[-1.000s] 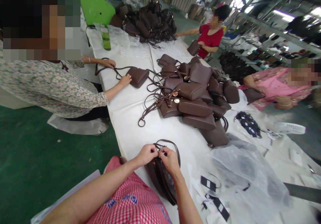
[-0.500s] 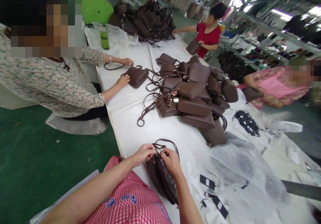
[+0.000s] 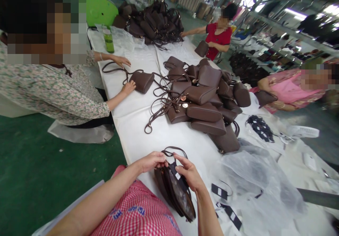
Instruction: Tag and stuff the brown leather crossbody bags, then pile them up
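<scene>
Handling one brown bag (image 3: 164,189), two bare hands (image 3: 153,161) (image 3: 191,174), one black tag (image 3: 173,168).

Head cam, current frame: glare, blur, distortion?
Head view: overhead light burnt to white; head view, right: translucent plastic sheet looks hazy; head view, background: shelving slants and looks soft; head view, near: left hand, right hand and handbag fairly clear, though print on the loose black tag is unreadable.

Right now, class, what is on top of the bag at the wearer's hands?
A black tag with a white patch shows on the bag by the right hand, and a thin strap loops above. The inside is covered.
</scene>
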`<action>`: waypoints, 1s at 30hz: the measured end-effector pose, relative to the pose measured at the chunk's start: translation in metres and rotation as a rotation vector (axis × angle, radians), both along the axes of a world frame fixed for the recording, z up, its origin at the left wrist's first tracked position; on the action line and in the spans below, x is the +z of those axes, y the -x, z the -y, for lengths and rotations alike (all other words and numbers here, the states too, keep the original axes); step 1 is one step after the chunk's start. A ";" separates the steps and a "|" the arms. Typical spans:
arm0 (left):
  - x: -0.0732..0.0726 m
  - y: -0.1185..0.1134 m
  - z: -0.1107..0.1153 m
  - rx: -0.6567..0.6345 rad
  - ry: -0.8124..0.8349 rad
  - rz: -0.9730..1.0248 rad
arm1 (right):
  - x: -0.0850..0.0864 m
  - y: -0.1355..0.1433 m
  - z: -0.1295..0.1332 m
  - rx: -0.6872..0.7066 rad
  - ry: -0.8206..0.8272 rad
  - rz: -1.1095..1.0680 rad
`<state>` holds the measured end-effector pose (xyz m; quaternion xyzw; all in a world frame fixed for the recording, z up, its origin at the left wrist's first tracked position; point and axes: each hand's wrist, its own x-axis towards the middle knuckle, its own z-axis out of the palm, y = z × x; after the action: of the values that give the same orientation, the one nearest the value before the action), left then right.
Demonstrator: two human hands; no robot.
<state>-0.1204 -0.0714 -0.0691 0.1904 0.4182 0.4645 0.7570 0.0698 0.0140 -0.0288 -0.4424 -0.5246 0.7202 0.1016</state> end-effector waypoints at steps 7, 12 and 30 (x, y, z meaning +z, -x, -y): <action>-0.008 -0.002 0.007 0.154 0.016 0.247 | -0.001 -0.005 0.008 -0.119 0.230 -0.140; -0.002 -0.006 0.004 0.176 -0.065 0.110 | -0.006 0.004 0.012 -0.268 0.233 -0.201; -0.024 -0.006 0.005 0.509 0.198 0.432 | 0.022 0.053 -0.023 0.314 -0.785 0.415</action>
<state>-0.1140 -0.0762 -0.0932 -0.0972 0.3254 0.6250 0.7029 0.0165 0.0366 -0.0064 -0.4206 -0.8271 0.3703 0.0439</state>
